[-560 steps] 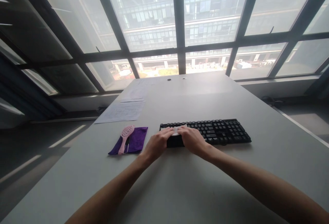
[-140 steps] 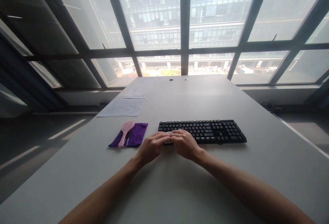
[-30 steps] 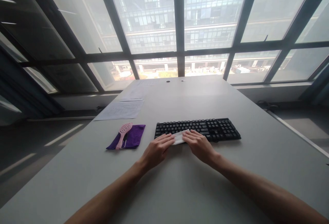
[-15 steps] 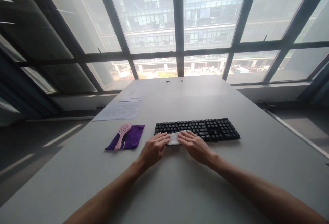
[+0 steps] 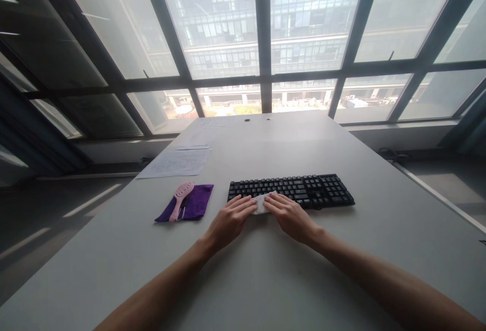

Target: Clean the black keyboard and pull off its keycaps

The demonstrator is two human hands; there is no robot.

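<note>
A black keyboard lies across the white table before me. At its near edge, left of centre, is a small folded white tissue; whether it is paper or cloth I cannot tell. My left hand holds the tissue's left end, fingers together on top and thumb hidden below. My right hand grips the right end in the same way. Between the fingertips a short white stretch shows. The tissue and fingertips cover part of the keyboard's lower rows.
To the left, a pink hairbrush lies on a purple cloth, with a slim dark and metallic item partly under it. Printed paper sheets lie farther back on the table. Tall windows stand beyond its far end.
My left hand has moved slightly right, nearer my right hand. The white stretch between them is shorter and more tilted. The keyboard, hairbrush and purple cloth stay in place.
</note>
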